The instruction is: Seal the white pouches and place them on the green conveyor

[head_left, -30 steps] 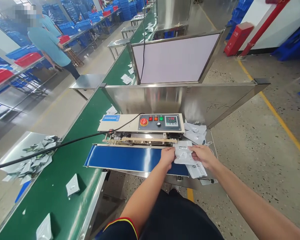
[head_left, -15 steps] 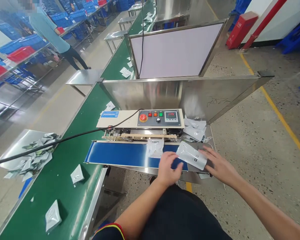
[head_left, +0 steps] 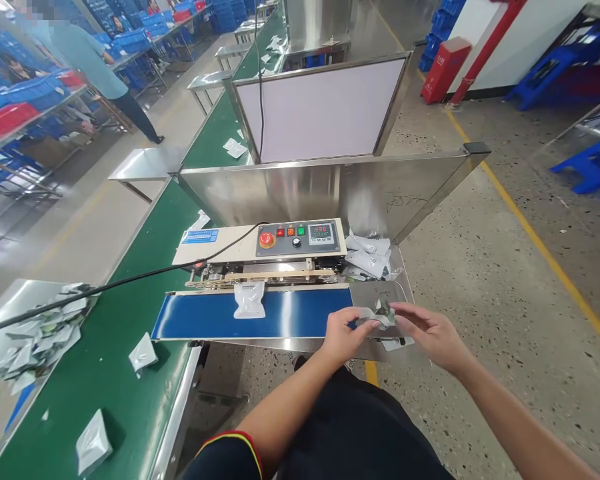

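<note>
A small white foil pouch [head_left: 370, 316] is held between my hands at the right end of the blue belt; a dark greenish part shows at its right side. My left hand [head_left: 344, 331] pinches the pouch's left side between thumb and fingers. At its right side my right hand [head_left: 433, 333] closes its fingertips on the edge. Another white pouch [head_left: 250, 301] hangs from the band sealer [head_left: 260, 247], its upper edge in the sealing track and its body over the blue belt [head_left: 190, 317]. A pile of white pouches [head_left: 373, 257] lies right of the sealer.
On the left runs a green conveyor [head_left: 145, 407] with scattered pouches. More packets are heaped on a metal side table [head_left: 25, 290]. A black cable [head_left: 130, 277] crosses over the conveyor. Behind the sealer stands a steel panel [head_left: 280, 190]. A person [head_left: 87, 63] stands at far left.
The pouch in the sealer has travelled left along the belt. My hands have come together on the pouch at right, which is now tilted up and looks foreshortened. The view has shifted slightly.
</note>
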Demonstrator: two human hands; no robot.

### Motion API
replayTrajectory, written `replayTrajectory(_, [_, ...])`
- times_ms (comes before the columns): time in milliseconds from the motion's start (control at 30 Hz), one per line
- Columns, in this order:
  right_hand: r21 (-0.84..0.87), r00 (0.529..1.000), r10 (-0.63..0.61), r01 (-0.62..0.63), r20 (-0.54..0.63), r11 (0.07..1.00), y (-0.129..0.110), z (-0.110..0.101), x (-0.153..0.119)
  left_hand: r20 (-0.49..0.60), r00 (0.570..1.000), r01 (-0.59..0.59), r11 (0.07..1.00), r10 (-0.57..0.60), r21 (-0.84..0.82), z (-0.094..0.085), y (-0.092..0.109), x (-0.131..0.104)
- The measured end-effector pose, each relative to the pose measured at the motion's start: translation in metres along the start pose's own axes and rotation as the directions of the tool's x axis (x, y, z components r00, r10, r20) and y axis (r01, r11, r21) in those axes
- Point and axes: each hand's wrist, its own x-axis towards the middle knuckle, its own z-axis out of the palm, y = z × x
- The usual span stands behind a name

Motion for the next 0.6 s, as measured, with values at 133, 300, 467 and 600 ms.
replayTrajectory(133, [-0.008, 0.984, 0.053, -0.056, -0.17, 0.998, 0.022, 0.029, -0.006, 0.023, 0.996, 0.089, 0.996, -0.089, -0.015, -0.007, -0.003, 0.002])
replayTrajectory(300, [0.095, 0.876, 0.343, -0.331, -0.339, 0.939, 0.035, 0.046, 0.014, -0.061, 0.918, 0.378, 0.912, -0.391, -0.159, -0.008, -0.032, 0.034])
replayTrajectory(467, [0.347, 0.82, 0.505, -0.407, -0.27, 0.845, 0.034, 0.067, 0.05, -0.003, 0.756, 0.598, 0.692, -0.655, -0.404, -0.017, -0.049, 0.073])
replayTrajectory(600, [0.335, 0.839, 0.504, -0.423, -0.205, 0.842, 0.032, 0.094, 0.071, -0.075, 0.778, 0.542, 0.727, -0.624, -0.422, -0.047, -0.057, 0.076])
